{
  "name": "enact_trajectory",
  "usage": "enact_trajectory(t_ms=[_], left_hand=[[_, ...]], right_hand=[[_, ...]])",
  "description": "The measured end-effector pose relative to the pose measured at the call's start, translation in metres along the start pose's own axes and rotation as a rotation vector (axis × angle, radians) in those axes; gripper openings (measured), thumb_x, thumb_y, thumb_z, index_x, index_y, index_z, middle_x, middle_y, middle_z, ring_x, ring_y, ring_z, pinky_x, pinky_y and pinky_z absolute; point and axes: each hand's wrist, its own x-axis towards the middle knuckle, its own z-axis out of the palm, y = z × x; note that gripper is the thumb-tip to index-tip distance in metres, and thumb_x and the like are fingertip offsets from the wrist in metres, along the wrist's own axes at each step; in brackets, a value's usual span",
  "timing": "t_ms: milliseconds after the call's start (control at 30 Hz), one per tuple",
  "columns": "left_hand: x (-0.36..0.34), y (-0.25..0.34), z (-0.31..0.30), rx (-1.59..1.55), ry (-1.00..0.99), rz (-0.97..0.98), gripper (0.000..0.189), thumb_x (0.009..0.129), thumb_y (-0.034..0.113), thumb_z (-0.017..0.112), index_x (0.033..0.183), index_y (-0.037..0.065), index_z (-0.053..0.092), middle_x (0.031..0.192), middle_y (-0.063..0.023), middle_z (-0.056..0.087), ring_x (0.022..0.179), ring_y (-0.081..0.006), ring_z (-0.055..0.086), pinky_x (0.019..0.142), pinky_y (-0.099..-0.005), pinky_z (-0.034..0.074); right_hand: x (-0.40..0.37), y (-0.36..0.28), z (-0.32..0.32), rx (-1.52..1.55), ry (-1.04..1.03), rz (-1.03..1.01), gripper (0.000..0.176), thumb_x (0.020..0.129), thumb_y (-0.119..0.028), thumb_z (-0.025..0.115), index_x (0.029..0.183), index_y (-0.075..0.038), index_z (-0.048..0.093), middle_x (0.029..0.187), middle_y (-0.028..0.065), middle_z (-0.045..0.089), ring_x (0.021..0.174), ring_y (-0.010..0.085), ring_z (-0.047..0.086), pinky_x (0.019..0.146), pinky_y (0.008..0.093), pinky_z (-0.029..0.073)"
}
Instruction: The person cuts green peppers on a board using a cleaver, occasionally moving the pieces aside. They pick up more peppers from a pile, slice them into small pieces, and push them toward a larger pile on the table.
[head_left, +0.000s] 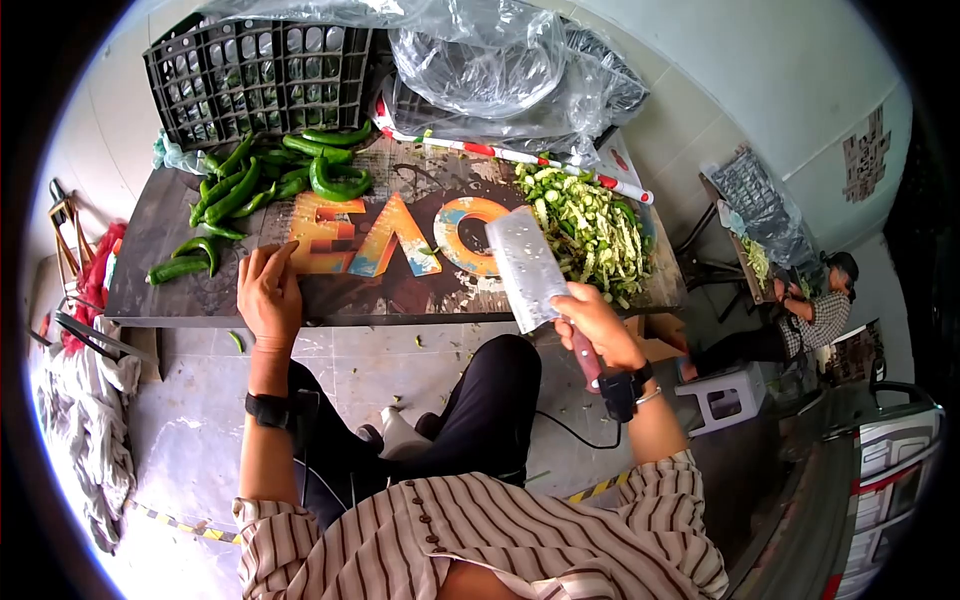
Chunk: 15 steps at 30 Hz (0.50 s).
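Note:
My right hand [596,330] is wrapped around the reddish handle of a cleaver [527,262]. The broad blade, with small bits stuck to it, is over the tabletop, just left of a heap of chopped green peppers [590,232]. At the table's front edge rests my left hand [268,290], its fingers stretched forward with nothing visible in them. Beyond and to the left of it lies a pile of whole green peppers [243,190]. A curved pepper [185,268] is nearest that hand, on its left side.
The dark table [400,300] bears large painted letters. At its back stand a black plastic crate [260,75] and clear plastic bags [480,60], with a red-and-white roll [460,147] in front. On the right, another person [820,315] sits near a white stool [722,398].

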Motion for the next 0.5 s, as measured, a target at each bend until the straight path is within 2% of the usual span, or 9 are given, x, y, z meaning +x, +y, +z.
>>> enact_trajectory(t_ms=[300,400,500], left_hand=[[0.000,0.000,-0.001,0.003,-0.002,-0.003,0.023,0.078,0.001,0.060,0.096,0.010,0.070,0.088,-0.0039,0.062,0.082,-0.0242,0.057,0.073,-0.0323,0.047],[0.000,0.000,-0.001,-0.002,-0.002,-0.005,0.023,0.077,0.001,0.060,0.095,0.010,0.070,0.088,-0.0038,0.062,0.082,-0.0244,0.058,0.073,-0.0325,0.047],[-0.001,-0.001,-0.001,0.005,-0.023,-0.023,0.023,0.078,0.001,0.059,0.096,0.010,0.070,0.089,-0.0042,0.062,0.084,-0.0244,0.058,0.075,-0.0323,0.047]], right_hand=[[-0.003,0.008,-0.062,-0.127,0.212,-0.054,0.012,0.090,-0.010,0.050,0.094,0.001,0.053,0.067,0.0024,0.051,0.048,0.0084,0.049,0.040,0.0257,0.044],[-0.008,0.004,-0.059,-0.190,0.284,-0.094,0.011,0.090,-0.009,0.050,0.090,0.001,0.054,0.065,0.0031,0.052,0.047,0.0093,0.049,0.040,0.0268,0.044],[-0.012,-0.003,-0.041,-0.078,0.295,-0.135,0.011,0.090,-0.009,0.050,0.093,0.001,0.054,0.066,0.0036,0.052,0.048,0.0099,0.049,0.039,0.0271,0.044]])
